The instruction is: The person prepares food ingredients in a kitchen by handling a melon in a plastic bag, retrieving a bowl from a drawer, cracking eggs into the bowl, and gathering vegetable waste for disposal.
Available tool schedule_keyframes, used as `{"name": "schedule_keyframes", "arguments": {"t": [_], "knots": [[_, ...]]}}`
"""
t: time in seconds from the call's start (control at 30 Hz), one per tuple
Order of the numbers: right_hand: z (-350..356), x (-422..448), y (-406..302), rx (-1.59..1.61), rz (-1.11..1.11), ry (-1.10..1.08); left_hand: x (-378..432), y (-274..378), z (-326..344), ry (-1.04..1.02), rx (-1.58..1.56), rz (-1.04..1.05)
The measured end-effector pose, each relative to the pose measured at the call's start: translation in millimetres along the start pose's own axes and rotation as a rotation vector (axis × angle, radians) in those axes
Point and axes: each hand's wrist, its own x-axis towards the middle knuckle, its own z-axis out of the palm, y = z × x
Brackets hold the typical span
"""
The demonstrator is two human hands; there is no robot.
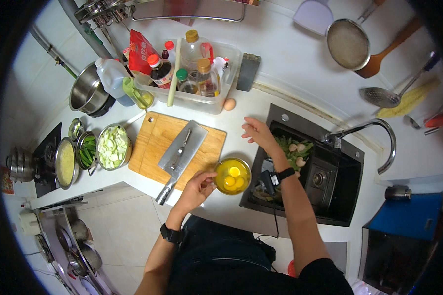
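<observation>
My left hand [196,191] is at the left side of a metal bowl [249,180] holding several raw egg yolks [234,171] and egg white. Its fingertips meet the rim, but whether they grip it is unclear. My right hand [258,134] hangs over the counter by the sink's left edge, fingers apart and holding nothing. Beyond it, a whole brown egg [229,104] rests against the plastic bin. Left of the bowl, a cleaver [192,147] lies on a wooden cutting board [144,147], its handle past the near edge. A small metal-coloured tool [182,147] lies across the blade.
A black sink [345,184] on the right contains leafy greens [304,149]. A clear plastic bin [199,103] of bottles stands behind the board. Leftward are a bowl of sliced pale vegetable [113,147], green pods [87,149] and a bowl of yellowish contents [65,166].
</observation>
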Motion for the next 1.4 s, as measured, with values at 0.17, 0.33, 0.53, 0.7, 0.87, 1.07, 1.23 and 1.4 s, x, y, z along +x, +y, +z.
{"name": "schedule_keyframes", "arguments": {"t": [0.17,0.33,0.53,0.7,0.87,1.07,1.23,1.4], "knots": [[12,73,-9,-0.094,0.063,-0.038,-13,-12,-33,0.029,-0.031,-0.154],[24,127,8,-0.248,0.11,0.039,-14,-12,-54,0.08,0.002,-0.15],[28,105,11,-0.356,0.032,-0.012,-6,-13,-52,0.077,-0.02,-0.171],[-10,0,11,-0.124,0.006,0.118,15,-10,-31,-0.016,-0.031,-0.138],[-19,-145,50,-0.204,0.019,0.207,29,-11,-7,-0.041,-0.206,-0.114],[29,-248,117,-0.599,-0.061,0.232,38,13,29,-0.127,-0.065,-0.048],[29,-255,107,-0.447,-0.05,0.291,35,25,48,-0.156,-0.094,-0.061],[20,-250,99,-0.382,-0.007,0.177,35,16,53,-0.204,-0.153,-0.097]]}}
